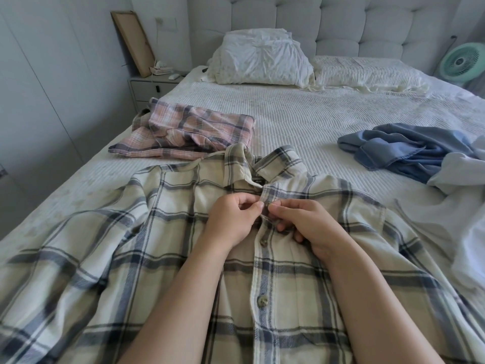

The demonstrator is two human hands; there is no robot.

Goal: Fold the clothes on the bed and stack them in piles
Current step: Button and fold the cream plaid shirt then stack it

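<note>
So, the cream plaid shirt (162,258) is laid front-up across the near end of the bed (315,119), collar pointing toward the pillows (262,61), and its top button is being worked just under the collar. The placket edge is pinched by the left hand (231,219) between thumb and forefinger, and the opposite edge is pinched by the right hand (304,222), fingers curled into the cloth (the button itself is hidden between the fingertips, so whether it's through the hole can't be told). Two lower buttons can be seen down the front, apparently fastened.

A pink plaid garment (189,130) is already folded, roughly, off to the left, and a blue garment (409,151) plus something pale (462,206) are heaped unfolded on the right, so probably about a quarter done.

What could go wrong: the left sleeve is bunched and wrinkled, so if the shirt gets flipped without being smoothed, creases would likely be folded in. The button could also be slipped past its hole, leaving the placket skewed and the fold lopsided. The pale heap is touching the shirt's right side and might be dragged along.
</note>
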